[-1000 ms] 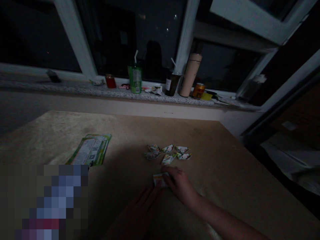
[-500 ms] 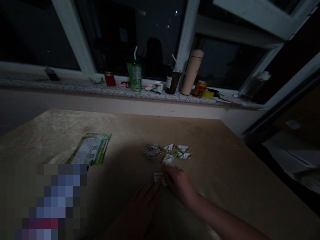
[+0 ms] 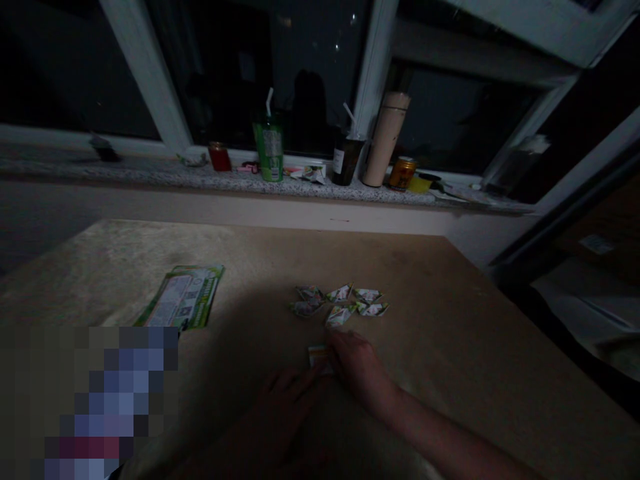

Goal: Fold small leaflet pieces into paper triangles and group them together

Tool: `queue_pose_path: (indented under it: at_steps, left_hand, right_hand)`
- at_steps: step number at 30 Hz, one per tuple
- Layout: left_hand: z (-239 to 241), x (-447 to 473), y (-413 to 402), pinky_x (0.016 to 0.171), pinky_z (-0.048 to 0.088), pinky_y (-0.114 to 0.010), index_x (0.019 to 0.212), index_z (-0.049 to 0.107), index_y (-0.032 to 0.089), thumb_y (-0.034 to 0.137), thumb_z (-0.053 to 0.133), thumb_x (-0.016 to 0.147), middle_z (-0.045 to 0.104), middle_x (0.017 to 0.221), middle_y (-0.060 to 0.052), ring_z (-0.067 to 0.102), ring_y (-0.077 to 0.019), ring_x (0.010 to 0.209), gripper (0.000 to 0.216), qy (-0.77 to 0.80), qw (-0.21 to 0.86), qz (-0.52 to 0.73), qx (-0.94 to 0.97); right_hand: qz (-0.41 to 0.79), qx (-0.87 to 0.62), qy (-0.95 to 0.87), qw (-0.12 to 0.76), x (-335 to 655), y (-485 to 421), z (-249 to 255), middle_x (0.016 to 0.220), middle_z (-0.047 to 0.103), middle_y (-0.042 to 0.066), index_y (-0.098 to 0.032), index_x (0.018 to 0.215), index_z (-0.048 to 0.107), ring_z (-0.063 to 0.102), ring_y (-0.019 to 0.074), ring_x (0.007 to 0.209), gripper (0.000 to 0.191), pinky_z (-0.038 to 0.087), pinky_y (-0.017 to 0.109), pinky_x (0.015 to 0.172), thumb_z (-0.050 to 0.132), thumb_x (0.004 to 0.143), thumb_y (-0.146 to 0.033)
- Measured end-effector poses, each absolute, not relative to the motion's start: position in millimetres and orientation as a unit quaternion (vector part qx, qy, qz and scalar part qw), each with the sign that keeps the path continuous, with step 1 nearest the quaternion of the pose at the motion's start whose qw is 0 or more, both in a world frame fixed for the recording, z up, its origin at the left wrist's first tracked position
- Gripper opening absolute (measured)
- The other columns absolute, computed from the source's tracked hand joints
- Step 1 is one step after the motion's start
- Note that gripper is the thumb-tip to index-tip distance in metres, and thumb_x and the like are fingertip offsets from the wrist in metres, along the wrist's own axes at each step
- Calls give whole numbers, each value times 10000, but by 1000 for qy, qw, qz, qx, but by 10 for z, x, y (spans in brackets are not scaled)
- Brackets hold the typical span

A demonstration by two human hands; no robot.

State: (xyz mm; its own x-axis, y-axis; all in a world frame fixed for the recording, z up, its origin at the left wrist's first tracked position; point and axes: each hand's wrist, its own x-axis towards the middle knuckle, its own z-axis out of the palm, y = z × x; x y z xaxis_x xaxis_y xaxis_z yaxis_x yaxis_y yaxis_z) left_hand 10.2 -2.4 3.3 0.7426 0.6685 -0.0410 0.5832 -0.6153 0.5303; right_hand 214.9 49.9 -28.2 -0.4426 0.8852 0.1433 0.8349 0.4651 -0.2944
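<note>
A small folded piece of printed paper point(image 3: 317, 353) lies on the tan table point(image 3: 450, 333) near its front. My right hand point(image 3: 357, 365) rests over the paper's right side, fingers curled down onto it. My left hand point(image 3: 287, 399) lies in shadow just below and left of the paper, its fingertips touching the paper's lower edge. Several small folded paper shapes point(image 3: 340, 304) sit in a cluster a little beyond the hands.
A green printed leaflet point(image 3: 183, 299) lies on the table's left. Along the stone window sill point(image 3: 150, 175) stand a green cup with a straw point(image 3: 270, 150), a dark cup point(image 3: 346, 157), a tall beige flask point(image 3: 386, 137), a red jar point(image 3: 219, 157) and an orange can point(image 3: 401, 173).
My left hand has drawn back slightly toward me while still meeting the paper. The view has shifted a little; the right hand stays on the paper.
</note>
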Motion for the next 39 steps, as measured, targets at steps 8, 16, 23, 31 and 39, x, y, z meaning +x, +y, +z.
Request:
queue_pose_path:
  at_steps: [8,16,23,31,39]
  left_hand:
    - [-128,210,-130,1068,218,-570,1503,-38,248,420,568,863,163,1548,-65,290,-349,1330,897,388,145,54,909]
    - [-176,213,-160,1105,257,-434,1493,-118,177,333,606,824,116,1554,-100,211,-294,1384,997,379,113,99,913]
    - [-110,212,-145,1109,242,-467,1495,-109,209,368,641,804,153,1548,-93,245,-313,1372,1032,384,131,102,908]
    - [-200,135,-78,1108,250,-479,1511,28,217,396,627,834,161,1549,-76,202,-323,1384,921,379,125,111,910]
    - [-191,130,-33,1126,200,-486,1509,80,216,434,635,826,124,1557,-69,167,-309,1395,907,377,157,83,909]
  right_hand:
    - [94,-515,-843,121,2145,512,-272,810,647,34,-175,862,571,594,173,746,149,392,240,664,473,900,-69]
    - [105,-519,-842,104,2141,530,-252,847,653,52,-175,884,583,598,175,773,171,403,246,693,450,898,-69]
    - [119,-531,-833,96,2138,524,-191,843,657,56,-178,888,581,604,183,779,154,408,246,682,465,873,-78]
    - [136,-533,-829,105,2129,563,-176,832,662,58,-170,934,585,611,178,761,165,398,235,646,476,854,-77]
    - [135,-547,-814,141,2174,520,-213,800,652,52,-158,1023,553,599,179,740,179,392,230,633,512,849,-139]
